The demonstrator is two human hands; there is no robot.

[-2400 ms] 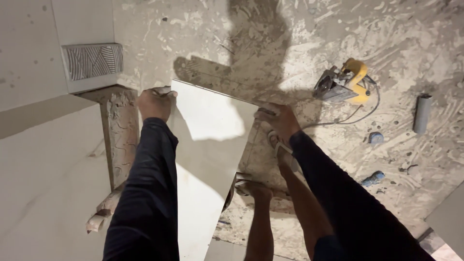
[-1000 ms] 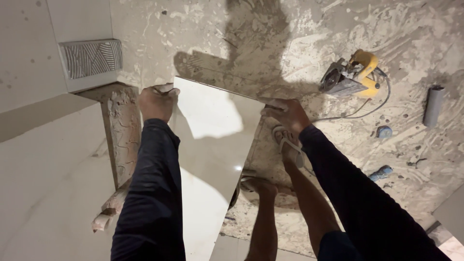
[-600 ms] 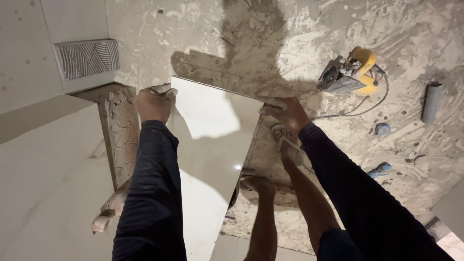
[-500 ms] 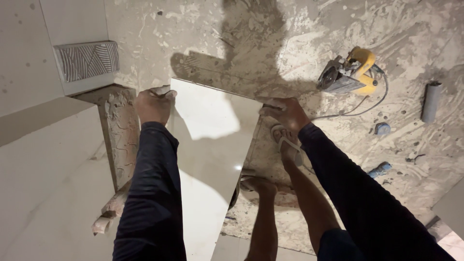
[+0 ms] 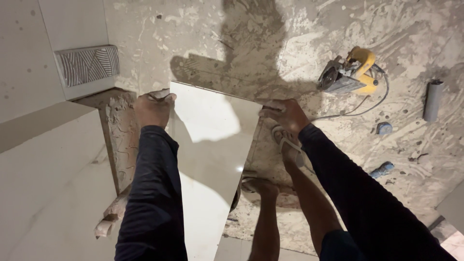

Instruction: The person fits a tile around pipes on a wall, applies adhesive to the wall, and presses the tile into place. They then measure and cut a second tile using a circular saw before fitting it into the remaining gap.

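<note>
Both hands, left hand [image 5: 153,109] and right hand [image 5: 285,115], grip the far corners of a glossy white tile [image 5: 209,159].

Two hands [image 5: 153,108] [image 5: 284,114], one held tile [image 5: 210,159], one yellow saw [image 5: 349,72], one grey pipe [image 5: 433,99].

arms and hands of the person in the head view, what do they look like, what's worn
Both arms wear long, dark navy sleeves of plain cloth, reaching to the wrists, with no visible markings. The left hand and the right hand are bare: no gloves, and no rings or watch that I can make out. Pale dust or mortar smears the fingers of both.
</note>
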